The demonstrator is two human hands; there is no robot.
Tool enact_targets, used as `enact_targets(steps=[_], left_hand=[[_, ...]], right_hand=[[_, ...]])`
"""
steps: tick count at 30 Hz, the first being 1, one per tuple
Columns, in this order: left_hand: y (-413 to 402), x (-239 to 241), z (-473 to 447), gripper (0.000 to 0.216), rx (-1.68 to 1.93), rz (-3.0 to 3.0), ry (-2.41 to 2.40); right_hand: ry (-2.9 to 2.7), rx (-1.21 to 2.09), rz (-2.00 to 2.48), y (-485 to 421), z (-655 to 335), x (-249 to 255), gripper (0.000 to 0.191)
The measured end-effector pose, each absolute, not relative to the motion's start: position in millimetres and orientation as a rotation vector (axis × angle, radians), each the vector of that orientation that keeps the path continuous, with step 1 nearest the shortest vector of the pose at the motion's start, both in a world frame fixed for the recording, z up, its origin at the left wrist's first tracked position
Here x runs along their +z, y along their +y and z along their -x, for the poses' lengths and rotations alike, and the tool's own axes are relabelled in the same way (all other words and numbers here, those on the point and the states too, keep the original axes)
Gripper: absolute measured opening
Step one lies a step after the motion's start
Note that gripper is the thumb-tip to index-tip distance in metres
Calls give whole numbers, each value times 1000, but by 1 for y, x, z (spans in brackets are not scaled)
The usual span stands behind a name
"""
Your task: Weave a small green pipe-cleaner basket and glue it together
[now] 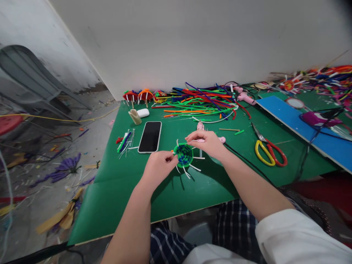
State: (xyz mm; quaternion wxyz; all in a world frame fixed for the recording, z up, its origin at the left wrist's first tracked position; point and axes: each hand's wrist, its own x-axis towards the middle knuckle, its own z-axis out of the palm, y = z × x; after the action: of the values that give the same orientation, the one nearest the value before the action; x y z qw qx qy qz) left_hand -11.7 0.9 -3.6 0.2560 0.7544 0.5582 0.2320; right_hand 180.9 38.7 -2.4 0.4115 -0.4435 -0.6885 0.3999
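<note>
White cloth of the right sleeve (299,234) lies closest, next to dark plaid cloth (233,227) below the edge of the green table (110,209). Above the table's near half, between both hands, is a small woven disc (184,155) in blue and green. The left hand (159,168) pinches its left edge between thumb and finger; the right hand (210,145) arches narrowly over the upper right rim, fingertips close together by a white strip, though whether they grip it I cannot tell. Judging by its look, the weaving is well along: the blue-green middle appears filled and a bright green rim runs around much of it. White strip ends (197,168) jut out loose along the lower and right edges, so those seem unfinished. Just beyond the right hand lies a pink glue gun (200,125); scissors (271,152) rest farther right, and a bundle of coloured stems (203,99) spreads at the back. No brand, label or writing can be read; the phone (150,136) shows only a dark screen.
</note>
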Motion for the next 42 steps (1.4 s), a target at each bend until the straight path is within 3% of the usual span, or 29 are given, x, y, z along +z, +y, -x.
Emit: enact_targets(steps=[34,42], left_hand=[[-1,-2,10,37,618,-2120,1511],[-1,-1,9,37,616,-2116,1520]], right_hand=[[-1872,904,1069,35,-177,-3,5],[-1943,839,1044,32,-176,-1,20]])
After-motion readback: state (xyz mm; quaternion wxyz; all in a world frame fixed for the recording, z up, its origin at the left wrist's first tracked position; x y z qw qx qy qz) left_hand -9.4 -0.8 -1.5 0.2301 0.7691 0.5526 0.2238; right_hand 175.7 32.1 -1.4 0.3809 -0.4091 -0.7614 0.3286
